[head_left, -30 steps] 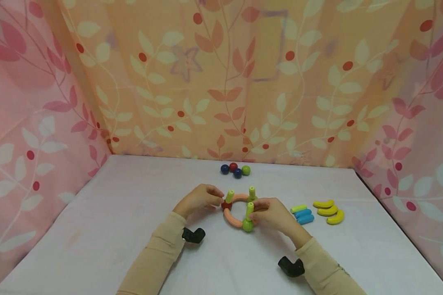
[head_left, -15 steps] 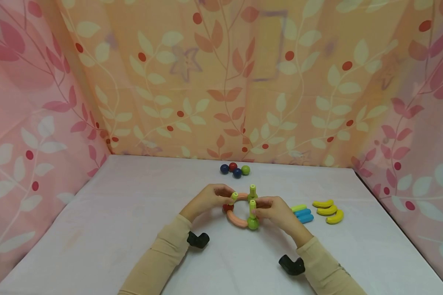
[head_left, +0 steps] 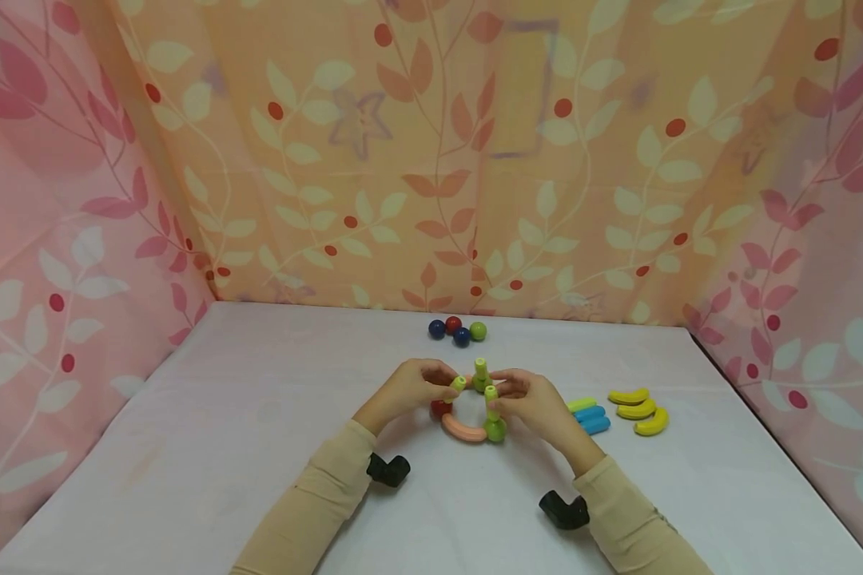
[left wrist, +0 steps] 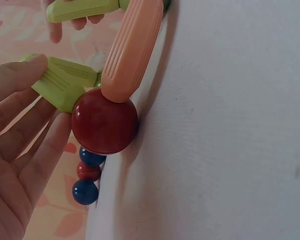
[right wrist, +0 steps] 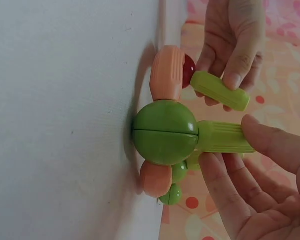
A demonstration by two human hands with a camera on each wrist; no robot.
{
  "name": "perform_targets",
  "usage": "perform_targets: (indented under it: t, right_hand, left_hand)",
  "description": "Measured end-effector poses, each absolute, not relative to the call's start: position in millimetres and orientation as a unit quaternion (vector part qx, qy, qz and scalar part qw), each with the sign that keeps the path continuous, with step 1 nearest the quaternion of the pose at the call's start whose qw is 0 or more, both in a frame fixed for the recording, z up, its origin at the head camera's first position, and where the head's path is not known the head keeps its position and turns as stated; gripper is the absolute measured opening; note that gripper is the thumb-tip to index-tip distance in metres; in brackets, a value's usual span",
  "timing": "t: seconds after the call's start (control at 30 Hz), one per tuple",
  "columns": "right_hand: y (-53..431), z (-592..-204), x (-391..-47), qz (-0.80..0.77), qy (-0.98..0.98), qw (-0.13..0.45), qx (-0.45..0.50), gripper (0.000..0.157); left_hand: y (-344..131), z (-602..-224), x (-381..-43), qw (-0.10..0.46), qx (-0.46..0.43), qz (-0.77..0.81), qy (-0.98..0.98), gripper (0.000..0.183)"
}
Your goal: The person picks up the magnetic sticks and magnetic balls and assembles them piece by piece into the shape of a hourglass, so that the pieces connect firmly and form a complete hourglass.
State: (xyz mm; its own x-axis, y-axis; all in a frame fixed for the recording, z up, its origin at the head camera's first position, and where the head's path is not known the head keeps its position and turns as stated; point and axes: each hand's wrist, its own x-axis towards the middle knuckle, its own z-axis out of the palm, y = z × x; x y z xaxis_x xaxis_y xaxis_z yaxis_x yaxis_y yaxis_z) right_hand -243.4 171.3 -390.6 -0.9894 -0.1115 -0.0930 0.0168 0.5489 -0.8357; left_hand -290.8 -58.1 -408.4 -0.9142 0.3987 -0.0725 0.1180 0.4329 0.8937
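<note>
A ring of curved orange bars (head_left: pixel 463 430) joined by balls lies on the table, with yellow-green rods standing up from the balls. My left hand (head_left: pixel 411 391) pinches the rod (left wrist: pixel 59 89) on the red ball (left wrist: pixel 105 121) between thumb and fingers. On the ring's near right side, the right hand (head_left: pixel 539 406) grips another rod (right wrist: pixel 223 136), set in a green ball (right wrist: pixel 164 132). A third rod (head_left: pixel 480 368) stands on the far green ball, beside the right fingertips. The right hand partly hides the ring's right side.
Behind the ring sit several loose balls (head_left: pixel 462 336), blue, red and green. To the right lie short blue and yellow-green rods (head_left: pixel 595 425) and several yellow curved pieces (head_left: pixel 638 410). A patterned cloth (head_left: pixel 431 160) walls the table's back and sides.
My left hand has moved right and taken hold of the rod on the red ball. The ring has turned slightly, its far green ball shifting left. The right hand still holds its rod.
</note>
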Motion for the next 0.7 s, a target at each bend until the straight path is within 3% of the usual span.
perform_targets:
  t: [0.1,0.2,0.7]
  right_hand:
    - [171,-389,-248,-0.471,0.878,0.070,-0.038,0.069]
    - [171,-387,-253,-0.462,0.882,0.080,-0.047,0.076]
    - [168,-385,-260,-0.436,0.892,0.089,-0.072,0.067]
  left_hand:
    - [-58,-408,-290,0.130,0.155,0.503,0.840,0.022]
    - [-57,-408,-290,0.121,0.161,0.499,0.843,0.028]
    - [-48,-414,-289,0.094,0.200,0.476,0.851,0.050]
